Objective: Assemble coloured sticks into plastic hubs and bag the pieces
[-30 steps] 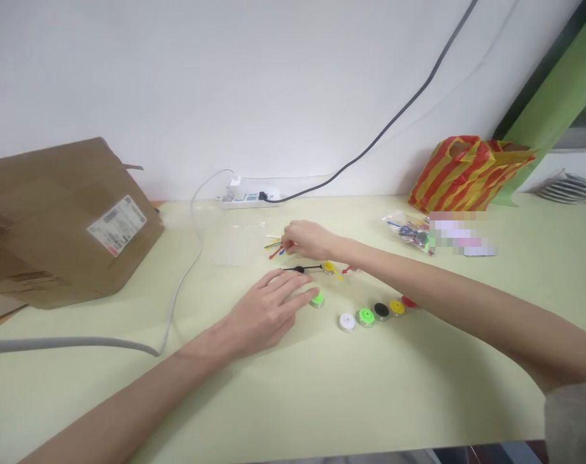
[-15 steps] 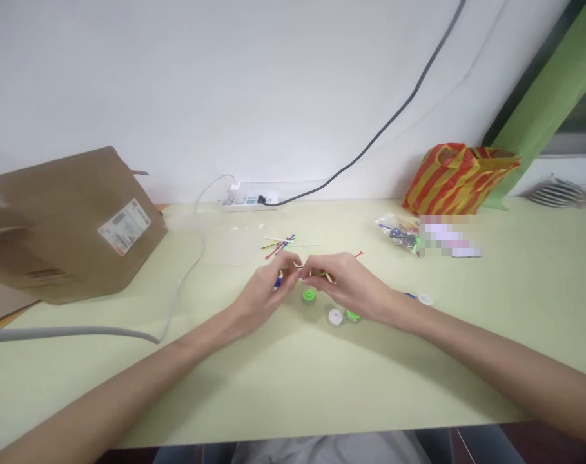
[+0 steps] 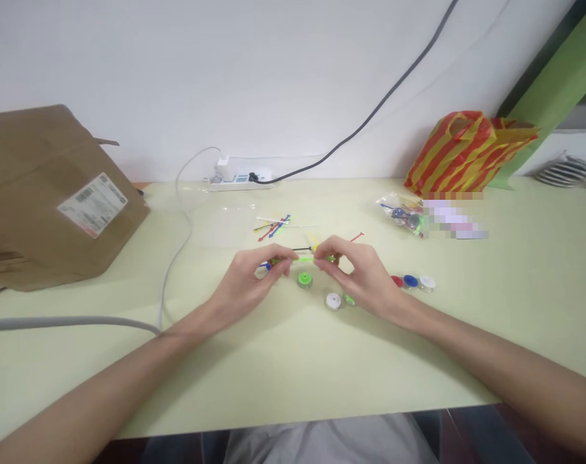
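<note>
Between my hands a thin bright green plastic arrow-like stick [image 3: 303, 260] lies level, pinched at both ends. My left hand [image 3: 254, 277] has thumb and forefinger closed on its left end. The fingertips of my right hand [image 3: 363, 270] close on its right end. Just behind it is a black arrow [image 3: 301, 249], partly covered by my left hand. Below the stick stands a round green-topped piece [image 3: 304, 279] with a clear base. Nearer me are a white-topped piece [image 3: 332, 301] and another green one [image 3: 349, 299], partly hidden by my right hand.
Several coloured arrows [image 3: 273, 227] lie in a pile behind. Right of my wrist stand red, blue [image 3: 410, 281] and white round pieces. A clear bag of parts [image 3: 400, 214], a striped bag [image 3: 467, 154], a cardboard box [image 3: 55, 206], a power strip [image 3: 239, 180] and cables surround.
My hands have moved apart, and the green stick now shows between them. The black arrow has come into clearer sight. The whole view has shifted as the head moved.
</note>
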A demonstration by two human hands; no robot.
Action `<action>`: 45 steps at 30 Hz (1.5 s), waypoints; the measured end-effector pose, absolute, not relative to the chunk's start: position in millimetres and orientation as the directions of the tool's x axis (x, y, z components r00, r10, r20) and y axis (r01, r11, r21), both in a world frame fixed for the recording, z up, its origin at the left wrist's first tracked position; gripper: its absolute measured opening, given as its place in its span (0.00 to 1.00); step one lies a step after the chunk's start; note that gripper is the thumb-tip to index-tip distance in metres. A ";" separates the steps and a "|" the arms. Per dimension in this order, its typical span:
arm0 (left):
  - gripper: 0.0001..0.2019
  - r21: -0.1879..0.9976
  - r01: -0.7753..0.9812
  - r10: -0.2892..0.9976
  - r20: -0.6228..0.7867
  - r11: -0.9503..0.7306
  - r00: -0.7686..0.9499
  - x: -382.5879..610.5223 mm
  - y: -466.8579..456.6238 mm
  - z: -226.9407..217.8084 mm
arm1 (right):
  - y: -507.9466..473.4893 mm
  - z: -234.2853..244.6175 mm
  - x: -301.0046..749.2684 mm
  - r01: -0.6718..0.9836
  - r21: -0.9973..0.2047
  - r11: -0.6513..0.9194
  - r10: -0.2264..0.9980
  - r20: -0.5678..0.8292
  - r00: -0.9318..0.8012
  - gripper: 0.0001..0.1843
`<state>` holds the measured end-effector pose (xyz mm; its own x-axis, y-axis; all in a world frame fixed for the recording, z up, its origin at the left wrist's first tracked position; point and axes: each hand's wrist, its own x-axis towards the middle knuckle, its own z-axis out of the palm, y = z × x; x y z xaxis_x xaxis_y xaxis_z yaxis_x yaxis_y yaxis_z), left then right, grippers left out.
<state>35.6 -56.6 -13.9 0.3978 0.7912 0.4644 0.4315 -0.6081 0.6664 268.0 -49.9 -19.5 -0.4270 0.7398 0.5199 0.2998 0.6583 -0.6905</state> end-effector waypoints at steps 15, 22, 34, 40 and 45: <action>0.10 0.291 0.505 0.575 0.543 -0.813 0.612 25.7 -46.2 -22.2 | -46.7 -32.2 278.8 0.552 -0.213 0.806 0.552 0.608 -0.571 0.14; 0.11 0.172 0.467 0.475 0.564 -0.867 0.675 20.4 -38.3 -24.7 | -44.5 -28.1 278.8 0.570 -0.172 0.804 0.554 0.566 -0.610 0.14; 0.13 0.128 0.490 0.487 0.473 -0.862 0.734 17.7 -38.6 -26.5 | -31.0 -33.5 286.2 0.459 -0.161 0.874 0.471 0.513 -0.718 0.20; 0.15 0.139 0.480 0.488 0.443 -0.866 0.752 20.6 -39.7 -25.3 | -31.4 -32.5 286.1 0.438 -0.179 0.881 0.469 0.461 -0.754 0.18; 0.15 0.149 0.489 0.503 0.414 -0.860 0.759 21.5 -40.2 -25.8 | -32.0 -31.7 286.9 0.445 -0.195 0.874 0.484 0.435 -0.759 0.18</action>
<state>21.5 -40.2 -25.8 0.7586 0.5032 0.4139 0.4890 -0.8595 0.1487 286.9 -32.0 -31.7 -0.7591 0.4840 0.4354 0.4451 0.8739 -0.1954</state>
